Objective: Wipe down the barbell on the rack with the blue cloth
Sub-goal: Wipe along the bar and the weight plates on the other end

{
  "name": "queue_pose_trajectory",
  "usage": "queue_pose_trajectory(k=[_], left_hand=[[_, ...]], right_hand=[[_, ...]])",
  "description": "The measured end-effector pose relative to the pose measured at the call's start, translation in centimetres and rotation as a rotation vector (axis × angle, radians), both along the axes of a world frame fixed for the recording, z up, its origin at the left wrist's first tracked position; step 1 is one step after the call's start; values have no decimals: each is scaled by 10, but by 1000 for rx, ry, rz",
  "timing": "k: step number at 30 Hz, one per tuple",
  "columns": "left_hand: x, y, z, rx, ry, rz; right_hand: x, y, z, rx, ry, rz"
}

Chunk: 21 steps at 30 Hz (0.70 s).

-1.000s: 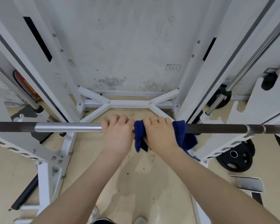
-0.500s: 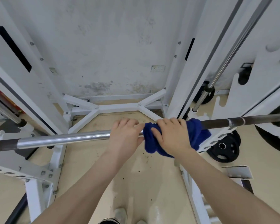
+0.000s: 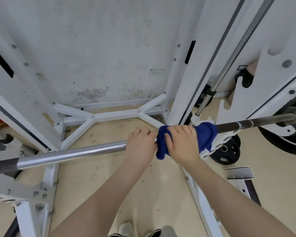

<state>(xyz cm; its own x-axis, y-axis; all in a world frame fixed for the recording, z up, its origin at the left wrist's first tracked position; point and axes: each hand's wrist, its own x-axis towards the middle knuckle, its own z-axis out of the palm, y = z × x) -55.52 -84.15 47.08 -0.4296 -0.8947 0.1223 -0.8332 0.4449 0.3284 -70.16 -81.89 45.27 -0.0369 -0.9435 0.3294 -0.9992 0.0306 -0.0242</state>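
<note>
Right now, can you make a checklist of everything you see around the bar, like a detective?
Surface: tan floor, scuffed with dark specks.
Job's things: barbell lies across the white rack; blue cloth wrapped around it.
Clutter: black weight plate on the floor.
Hands: left hand grips bare bar; right hand presses the cloth on the bar.
Cables: nothing seen.
Surroundings: stained white wall with a socket.

Blue cloth (image 3: 205, 136) wraps the racked, slanting barbell (image 3: 72, 153).
</note>
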Motion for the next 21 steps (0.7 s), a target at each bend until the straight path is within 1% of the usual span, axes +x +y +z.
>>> queue_pose_trajectory(k=[2, 4, 6, 8, 10, 11, 12, 13, 15, 17, 19, 21], left_hand=[[1, -1, -1, -4, -18, 10], [3, 1, -1, 9, 20, -8], [3, 1, 2, 27, 60, -24], [3, 1, 5, 36, 55, -21], [2, 2, 8, 41, 30, -8], [1, 2, 8, 34, 19, -7], [0, 3, 8, 30, 11, -3], [-1, 4, 8, 28, 3, 5], [-5, 5, 10, 25, -34, 30], [-9, 6, 12, 33, -72, 67], [-11, 9, 13, 51, -66, 102], [-12, 14, 11, 49, -32, 137]], right_hand=[[5, 1, -7, -48, 44, 137], [-20, -3, -1, -50, 123, 139], [-54, -4, 6, -56, 154, -27], [-83, -1, 13, -20, 143, -224], [-92, -1, 18, 5, 88, -362], [-87, -4, 20, 8, 59, -395], [-77, -8, 20, 36, 43, -389], [-64, -10, 16, 72, 48, -336], [-28, -6, 7, 103, 68, -95], [-18, 0, -1, 12, 47, 111], [-40, -2, -2, -53, 83, 164], [-73, -4, 1, -84, 168, 108]])
